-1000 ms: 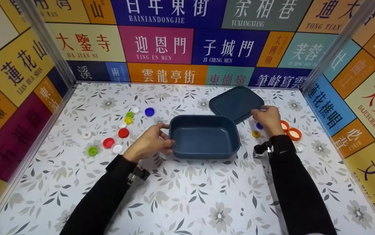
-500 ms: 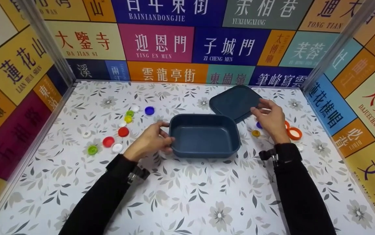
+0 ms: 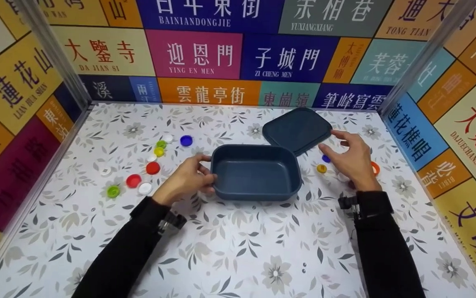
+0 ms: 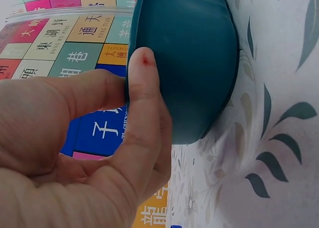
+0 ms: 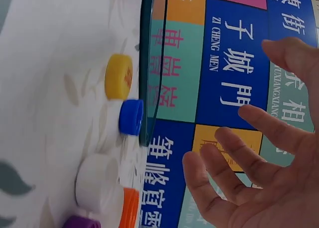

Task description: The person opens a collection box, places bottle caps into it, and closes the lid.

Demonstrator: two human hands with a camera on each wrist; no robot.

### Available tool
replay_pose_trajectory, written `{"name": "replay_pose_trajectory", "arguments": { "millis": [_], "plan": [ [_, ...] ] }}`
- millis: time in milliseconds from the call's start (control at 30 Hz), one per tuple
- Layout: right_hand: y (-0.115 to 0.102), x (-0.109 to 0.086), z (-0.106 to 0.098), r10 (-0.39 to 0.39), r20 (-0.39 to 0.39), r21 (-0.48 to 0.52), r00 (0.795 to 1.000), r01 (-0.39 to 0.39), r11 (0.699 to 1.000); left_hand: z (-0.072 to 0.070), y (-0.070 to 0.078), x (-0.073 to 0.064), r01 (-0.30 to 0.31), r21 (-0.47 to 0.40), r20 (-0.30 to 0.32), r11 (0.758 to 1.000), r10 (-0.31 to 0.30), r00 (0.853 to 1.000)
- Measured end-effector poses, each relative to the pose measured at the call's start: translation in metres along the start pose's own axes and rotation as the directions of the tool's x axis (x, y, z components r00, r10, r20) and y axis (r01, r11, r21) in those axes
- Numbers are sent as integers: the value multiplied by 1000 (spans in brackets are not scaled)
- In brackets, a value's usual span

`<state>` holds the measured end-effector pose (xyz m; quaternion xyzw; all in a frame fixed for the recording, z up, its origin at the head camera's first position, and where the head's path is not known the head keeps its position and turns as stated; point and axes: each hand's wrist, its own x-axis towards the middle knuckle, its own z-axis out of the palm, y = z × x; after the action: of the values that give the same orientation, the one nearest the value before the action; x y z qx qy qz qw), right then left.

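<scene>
A dark blue rectangular lunch box (image 3: 256, 195), lidless and hollow side up, stands on the patterned tabletop. At its left end my left hand (image 3: 186, 178) pinches the rim; in the left wrist view, fingertips lie against the wall of the box (image 4: 194, 68). Behind it to the right lies the matching lid (image 3: 297, 129), flat and turned at an angle. My right hand (image 3: 351, 159) hovers by the lid's right corner, fingers spread and holding nothing. Below it in the right wrist view are a yellow bottle cap (image 5: 118, 76), a blue cap (image 5: 131, 117) and a white one (image 5: 97, 183).
Several bottle caps lie left of the box, among them a blue cap (image 3: 186, 140), a red cap (image 3: 153, 167) and a green cap (image 3: 113, 191). An orange cap (image 3: 375, 168) shows beside the right hand. Panels printed with characters wall in the table at the back and sides.
My right hand has drawn back from the lid's corner toward the right and nearer me, its fingers spreading. Box, lid and left hand keep their places; the head view has shifted slightly.
</scene>
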<state>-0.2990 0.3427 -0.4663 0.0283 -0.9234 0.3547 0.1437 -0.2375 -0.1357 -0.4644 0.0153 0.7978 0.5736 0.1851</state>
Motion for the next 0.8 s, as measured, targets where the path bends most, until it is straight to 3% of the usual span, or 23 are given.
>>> {"name": "replay_pose_trajectory", "arguments": {
  "millis": [400,800],
  "plan": [
    [11,8,12,46,137,-202,990,-17,979,1,0,1,7,13,-3,1000,-7,1000],
    [12,21,19,129,292,-273,948,-47,961,0,0,0,-29,15,3,999,29,1000]
  ]
}}
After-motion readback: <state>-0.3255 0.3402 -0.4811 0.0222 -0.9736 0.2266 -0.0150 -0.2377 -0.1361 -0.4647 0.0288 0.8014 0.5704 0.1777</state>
